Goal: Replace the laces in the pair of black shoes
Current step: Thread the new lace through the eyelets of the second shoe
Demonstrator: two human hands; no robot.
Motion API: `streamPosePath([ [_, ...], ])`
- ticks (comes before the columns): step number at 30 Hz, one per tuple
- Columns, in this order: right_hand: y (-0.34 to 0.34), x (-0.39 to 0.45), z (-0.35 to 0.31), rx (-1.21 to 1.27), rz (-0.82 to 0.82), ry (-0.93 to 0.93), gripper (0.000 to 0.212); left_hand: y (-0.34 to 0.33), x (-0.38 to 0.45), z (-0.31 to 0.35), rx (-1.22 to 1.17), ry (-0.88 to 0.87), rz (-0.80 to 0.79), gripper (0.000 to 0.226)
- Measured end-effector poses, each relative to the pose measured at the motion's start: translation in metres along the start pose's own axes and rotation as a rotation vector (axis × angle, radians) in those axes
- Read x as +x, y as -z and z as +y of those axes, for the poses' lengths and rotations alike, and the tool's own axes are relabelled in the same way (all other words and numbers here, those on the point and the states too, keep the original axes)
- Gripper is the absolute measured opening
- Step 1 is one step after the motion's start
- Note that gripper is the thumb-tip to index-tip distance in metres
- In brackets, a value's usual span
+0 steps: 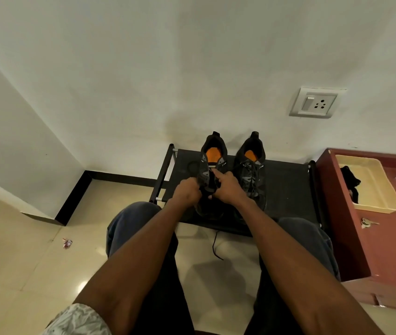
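Up front: two black shoes on a low black rack (pixel 286 187), heels to the wall, orange insoles showing. Left shoe (pixel 212 163) is the one being worked; its eyelet flaps stand spread apart, tongue exposed, with one pale lace bar crossing near the top eyelets. Right shoe (pixel 251 170) sits just beside it, laced in dark, untouched by either hand.

Left hand (pixel 187 192): fingers curled tight at the left flap of the left shoe, gripping the flap or something dark there; which one I cannot tell. Right hand (pixel 227 188): index finger straight, tip pressing near the pale lace bar, other fingers curled round a dark bit at the shoe's lower throat, likely lace, too small to be sure.

A dark lace (pixel 215 247) trails off the rack's near edge onto the tiled floor between the person's knees. Knees in dark trousers, both forearms bare, a pale patterned sleeve at the lower left edge.

Right of the rack: a red-brown cabinet (pixel 390 238) with a cream tray (pixel 375 189) on top, a black item (pixel 350 181) lying in the tray, keys (pixel 367 222) near the tray's front edge. Wall socket (pixel 315 102) above. Small wrapper (pixel 67 243) on the floor at left.
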State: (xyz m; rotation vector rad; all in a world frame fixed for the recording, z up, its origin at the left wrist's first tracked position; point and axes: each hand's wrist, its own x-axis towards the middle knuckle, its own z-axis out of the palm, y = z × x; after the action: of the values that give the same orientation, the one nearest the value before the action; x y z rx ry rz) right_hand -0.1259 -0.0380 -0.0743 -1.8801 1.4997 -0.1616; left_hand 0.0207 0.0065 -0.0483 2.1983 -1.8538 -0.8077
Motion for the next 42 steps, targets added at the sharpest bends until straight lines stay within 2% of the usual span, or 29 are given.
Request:
streamPosePath([
  [2,-0.001,-0.002,-0.001,-0.007,0.013,-0.008,0.100,0.003,0.004,-0.004,-0.063,0.022,0.030,0.022],
  [4,-0.001,-0.004,0.000,-0.018,0.027,-0.008,0.099,0.013,0.006,-0.002,-0.355,0.045,0.086,0.022],
  [6,-0.001,-0.007,0.002,-0.044,0.046,-0.002,0.100,0.032,0.001,0.008,-0.695,0.073,0.121,0.009],
  [7,-0.002,-0.008,0.003,-0.059,0.053,0.000,0.100,0.044,-0.002,0.013,-0.801,0.074,0.144,0.013],
  [9,-0.002,-0.009,0.002,-0.081,0.051,-0.014,0.101,0.073,-0.006,0.025,-0.935,0.038,0.228,0.025],
  [13,-0.005,-0.010,-0.001,-0.087,0.045,-0.010,0.103,0.136,-0.019,0.055,-1.216,-0.088,0.404,0.018],
  [18,-0.005,-0.008,-0.001,-0.082,0.058,-0.019,0.103,0.179,-0.036,0.086,-1.272,-0.197,0.480,0.016],
  [24,-0.004,-0.006,-0.003,-0.080,0.061,-0.020,0.102,0.178,-0.045,0.089,-1.215,-0.181,0.472,0.016],
  [25,-0.004,-0.007,-0.002,-0.074,0.060,-0.017,0.102,0.178,-0.047,0.086,-1.126,-0.158,0.435,0.014],
  [27,-0.002,-0.008,0.000,-0.080,0.056,0.006,0.101,0.176,-0.052,0.079,-0.753,-0.100,0.253,0.009],
  [28,-0.001,-0.008,0.001,-0.093,0.046,0.019,0.099,0.170,-0.054,0.076,-0.497,-0.083,0.086,0.009],
  [30,0.006,-0.008,0.001,-0.095,0.013,0.033,0.092,0.139,-0.059,0.069,-0.076,-0.058,-0.382,0.011],
  [32,0.015,-0.007,0.000,0.004,0.023,0.024,0.074,0.092,-0.069,0.061,0.167,0.077,-0.897,0.011],
  [33,0.020,-0.007,0.000,0.087,0.058,0.005,0.058,0.069,-0.073,0.057,0.254,0.138,-1.078,0.013],
  [34,0.023,-0.007,0.000,0.161,0.104,-0.023,0.041,0.051,-0.074,0.054,0.318,0.168,-1.164,0.016],
  [35,0.025,-0.008,0.001,0.202,0.141,-0.051,0.026,0.040,-0.071,0.050,0.359,0.166,-1.158,0.016],
  [37,0.025,-0.011,0.002,0.171,0.137,-0.076,0.013,0.034,-0.054,0.040,0.313,0.118,-0.951,0.007],
  [41,0.013,-0.019,0.001,0.001,0.044,-0.079,0.027,0.032,-0.011,0.013,0.028,0.031,-0.187,0.022],
  [42,0.012,-0.020,0.001,-0.041,0.040,-0.079,0.026,0.027,-0.005,0.008,-0.036,0.014,-0.099,0.024],
])
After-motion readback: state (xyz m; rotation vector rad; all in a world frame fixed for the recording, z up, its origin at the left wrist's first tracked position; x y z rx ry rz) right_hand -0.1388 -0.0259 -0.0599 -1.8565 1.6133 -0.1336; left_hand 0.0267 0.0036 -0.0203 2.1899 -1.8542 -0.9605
